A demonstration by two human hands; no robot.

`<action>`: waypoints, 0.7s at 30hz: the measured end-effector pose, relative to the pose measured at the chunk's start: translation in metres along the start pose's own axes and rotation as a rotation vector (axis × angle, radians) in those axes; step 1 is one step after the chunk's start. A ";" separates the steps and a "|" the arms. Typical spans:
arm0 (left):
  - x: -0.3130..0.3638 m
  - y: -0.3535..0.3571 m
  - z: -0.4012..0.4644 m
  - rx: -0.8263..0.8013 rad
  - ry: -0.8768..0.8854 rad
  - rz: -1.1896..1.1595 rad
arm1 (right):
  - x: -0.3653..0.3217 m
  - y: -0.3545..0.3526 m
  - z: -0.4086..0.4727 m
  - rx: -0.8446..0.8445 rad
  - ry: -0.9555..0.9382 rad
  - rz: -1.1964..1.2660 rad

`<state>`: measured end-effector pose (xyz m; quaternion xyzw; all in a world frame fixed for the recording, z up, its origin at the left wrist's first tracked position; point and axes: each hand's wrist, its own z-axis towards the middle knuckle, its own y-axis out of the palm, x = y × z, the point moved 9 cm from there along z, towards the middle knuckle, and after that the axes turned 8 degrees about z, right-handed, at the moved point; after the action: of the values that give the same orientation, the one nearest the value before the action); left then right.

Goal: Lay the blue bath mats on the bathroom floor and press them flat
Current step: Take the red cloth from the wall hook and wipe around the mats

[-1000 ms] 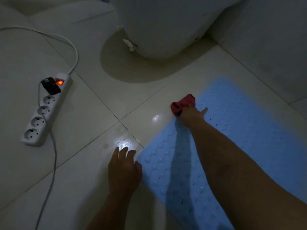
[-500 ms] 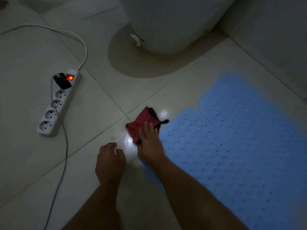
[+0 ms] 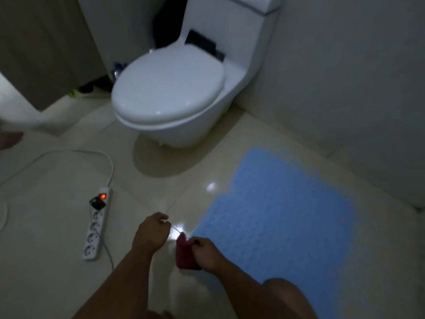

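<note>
From the head view, the blue bath mats (image 3: 282, 215) lie flat on the floor tiles (image 3: 57, 226) to the right of the toilet (image 3: 170, 95), their long axis running away from the person toward the wall. The right hand (image 3: 205, 254), nearer and touching the mats' near-left corner, pinches a red cloth (image 3: 184, 252). The left hand (image 3: 150, 233) hovers loosely curled, holding nothing, left of that corner, so pressing looks easiest for the right.
</note>
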<state>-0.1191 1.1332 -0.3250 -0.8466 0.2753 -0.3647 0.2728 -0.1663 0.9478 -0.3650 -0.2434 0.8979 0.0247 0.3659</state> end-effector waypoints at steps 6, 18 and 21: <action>0.121 -0.072 -0.132 -0.190 0.172 -0.008 | -0.126 -0.100 -0.171 0.151 -0.036 0.169; 0.363 -0.175 -0.386 -0.539 0.577 0.173 | -0.257 -0.230 -0.474 0.574 -0.158 0.296; 0.403 -0.169 -0.416 -0.544 0.661 0.281 | -0.261 -0.255 -0.511 0.641 -0.211 0.332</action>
<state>-0.1589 0.8748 0.2190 -0.6800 0.5460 -0.4891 -0.0153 -0.2195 0.7193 0.2172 0.0362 0.8448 -0.1735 0.5049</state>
